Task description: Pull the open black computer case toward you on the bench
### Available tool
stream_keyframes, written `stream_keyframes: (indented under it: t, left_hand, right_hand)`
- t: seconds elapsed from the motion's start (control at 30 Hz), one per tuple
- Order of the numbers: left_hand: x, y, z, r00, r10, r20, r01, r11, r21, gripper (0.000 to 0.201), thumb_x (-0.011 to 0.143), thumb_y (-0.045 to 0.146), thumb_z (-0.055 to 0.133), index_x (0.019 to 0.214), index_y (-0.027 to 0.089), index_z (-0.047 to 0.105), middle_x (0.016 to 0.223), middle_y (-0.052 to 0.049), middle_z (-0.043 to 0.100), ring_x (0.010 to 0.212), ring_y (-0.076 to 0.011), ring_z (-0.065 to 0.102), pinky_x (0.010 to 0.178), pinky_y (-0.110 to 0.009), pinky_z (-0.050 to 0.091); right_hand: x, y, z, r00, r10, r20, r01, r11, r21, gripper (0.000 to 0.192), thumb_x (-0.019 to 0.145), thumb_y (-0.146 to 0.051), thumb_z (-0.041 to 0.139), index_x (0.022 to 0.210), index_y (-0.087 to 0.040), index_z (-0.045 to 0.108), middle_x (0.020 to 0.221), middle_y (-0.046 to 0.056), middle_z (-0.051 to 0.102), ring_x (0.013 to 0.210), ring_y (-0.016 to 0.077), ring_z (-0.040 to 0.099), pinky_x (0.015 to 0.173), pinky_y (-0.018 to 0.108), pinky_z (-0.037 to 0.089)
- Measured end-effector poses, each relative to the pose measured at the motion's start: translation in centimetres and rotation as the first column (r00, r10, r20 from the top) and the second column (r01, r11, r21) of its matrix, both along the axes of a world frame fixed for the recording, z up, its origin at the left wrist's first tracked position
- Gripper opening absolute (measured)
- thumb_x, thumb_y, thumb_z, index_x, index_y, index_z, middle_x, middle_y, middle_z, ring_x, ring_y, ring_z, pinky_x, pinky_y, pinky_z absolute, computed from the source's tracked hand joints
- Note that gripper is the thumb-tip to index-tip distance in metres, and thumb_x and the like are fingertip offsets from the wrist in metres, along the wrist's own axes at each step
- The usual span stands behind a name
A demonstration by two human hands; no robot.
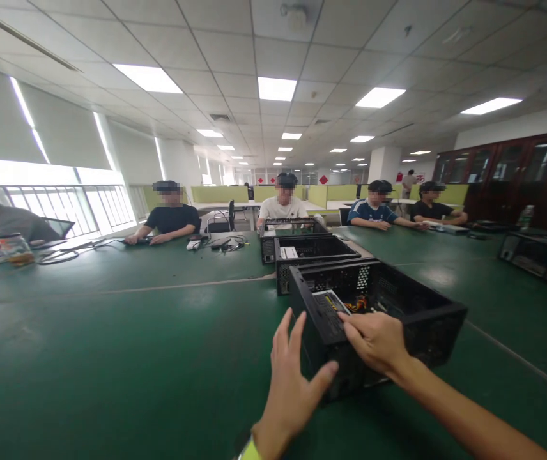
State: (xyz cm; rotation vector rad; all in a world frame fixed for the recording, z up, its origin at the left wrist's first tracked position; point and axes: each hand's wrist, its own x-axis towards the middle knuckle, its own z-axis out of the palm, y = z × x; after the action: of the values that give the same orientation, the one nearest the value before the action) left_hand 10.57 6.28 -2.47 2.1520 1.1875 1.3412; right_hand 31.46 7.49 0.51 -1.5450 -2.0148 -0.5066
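An open black computer case (417,332) lies on the green table in front of me, its top side uncovered. Inside it, at the left, sits a power supply (331,306) with a label, and coloured wires (357,305) run beside it. My right hand (376,342) is closed over the case's near rim, its fingertips by the power supply; the fingers' undersides are hidden. Close to the case's left corner, my left hand (292,383) is open, fingers spread and thumb apart, holding nothing.
More open black cases (319,249) stand in a row behind mine. Another case (542,259) lies at the right. Several people sit around the green table (158,345). Cables and small devices (225,243) lie on its far side; a glass jar (15,249) is at the left.
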Motion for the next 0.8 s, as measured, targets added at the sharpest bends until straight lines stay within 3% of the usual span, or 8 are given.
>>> stream_keyframes:
  t: [0.1, 0.2, 0.23, 0.3, 0.37, 0.4, 0.57, 0.8]
  left_hand:
    - [2.9, 3.3, -0.6, 0.917, 0.177, 0.358, -0.170, 0.984, -0.052, 0.073, 0.082, 0.049, 0.062, 0.141, 0.016, 0.036, 0.145, -0.017, 0.037, 0.135, -0.0299, 0.034, 0.112, -0.050, 0.029]
    - [4.0, 5.2, -0.9, 0.847, 0.219, 0.484, -0.210, 0.975, -0.074, 0.061, 0.085, 0.047, 0.059, 0.136, 0.016, 0.044, 0.136, -0.013, 0.050, 0.127, -0.0266, 0.046, 0.109, -0.045, 0.034]
    - [4.0, 5.3, -0.9, 0.848, 0.226, 0.480, -0.223, 0.973, -0.065, 0.059, 0.085, 0.046, 0.059, 0.134, 0.018, 0.046, 0.136, -0.012, 0.051, 0.126, -0.0264, 0.046, 0.109, -0.044, 0.035]
    - [3.8, 5.4, -1.0, 0.848, 0.245, 0.470, -0.252, 0.966, -0.049, 0.055, 0.085, 0.046, 0.059, 0.133, 0.020, 0.049, 0.136, -0.010, 0.051, 0.126, -0.0265, 0.046, 0.109, -0.044, 0.035]
    - [3.6, 5.3, -1.3, 0.844, 0.269, 0.464, -0.276, 0.960, -0.055, 0.054, 0.085, 0.046, 0.057, 0.133, 0.021, 0.049, 0.136, -0.009, 0.051, 0.127, -0.0266, 0.046, 0.108, -0.044, 0.036]
    - [3.6, 5.3, -1.4, 0.845, 0.278, 0.457, -0.281, 0.958, -0.063, 0.054, 0.086, 0.046, 0.057, 0.133, 0.022, 0.048, 0.136, -0.009, 0.052, 0.126, -0.0267, 0.047, 0.108, -0.044, 0.036]
    - [4.1, 5.8, -1.7, 0.846, 0.299, 0.442, -0.310, 0.950, -0.049, 0.048, 0.086, 0.044, 0.056, 0.129, 0.022, 0.051, 0.136, -0.009, 0.052, 0.125, -0.0259, 0.048, 0.107, -0.043, 0.037]
    - [4.2, 6.0, -1.4, 0.852, 0.311, 0.421, -0.314, 0.947, -0.064, 0.047, 0.086, 0.045, 0.056, 0.127, 0.023, 0.052, 0.136, -0.008, 0.052, 0.125, -0.0258, 0.048, 0.106, -0.043, 0.039]
  right_hand:
    - [-2.1, 1.6, 1.9, 0.991, 0.080, -0.105, -0.091, 0.990, -0.104, 0.035, 0.092, -0.044, 0.041, 0.112, -0.034, 0.068, 0.103, 0.000, 0.071, 0.088, 0.0209, 0.067, 0.076, 0.033, 0.049]
    - [3.4, 2.8, 3.0, 0.904, 0.030, -0.426, -0.044, 0.999, -0.024, 0.037, 0.081, -0.045, 0.057, 0.113, -0.029, 0.067, 0.116, 0.004, 0.066, 0.108, 0.0253, 0.061, 0.097, 0.044, 0.043]
    - [6.4, 3.1, 3.0, 0.788, -0.066, -0.612, 0.075, 0.997, -0.012, 0.039, 0.075, -0.043, 0.063, 0.109, -0.025, 0.068, 0.116, 0.007, 0.066, 0.111, 0.0277, 0.058, 0.098, 0.047, 0.043]
    - [12.2, 3.6, 2.4, 0.295, -0.206, -0.933, 0.228, 0.963, -0.140, 0.041, 0.059, -0.037, 0.072, 0.095, -0.018, 0.070, 0.112, 0.012, 0.067, 0.112, 0.0334, 0.057, 0.094, 0.049, 0.046]
    - [16.2, 4.5, 1.1, 0.071, -0.203, -0.977, 0.218, 0.959, -0.184, 0.035, 0.058, -0.036, 0.067, 0.086, -0.015, 0.069, 0.106, 0.015, 0.068, 0.105, 0.0349, 0.060, 0.086, 0.048, 0.051]
    - [17.2, 5.0, 0.4, 0.016, -0.181, -0.983, 0.205, 0.963, -0.174, 0.032, 0.060, -0.036, 0.062, 0.083, -0.015, 0.067, 0.103, 0.015, 0.069, 0.101, 0.0336, 0.062, 0.083, 0.046, 0.053]
    - [16.8, 6.7, -1.7, -0.101, -0.018, -0.995, 0.253, 0.967, -0.044, 0.025, 0.063, -0.037, 0.051, 0.074, -0.017, 0.062, 0.092, 0.012, 0.071, 0.090, 0.0266, 0.066, 0.079, 0.037, 0.056]
    - [16.8, 6.5, -3.3, 0.101, 0.027, -0.994, 0.275, 0.960, 0.054, 0.039, 0.060, -0.038, 0.063, 0.089, -0.012, 0.073, 0.094, 0.009, 0.071, 0.096, 0.0289, 0.063, 0.078, 0.034, 0.053]
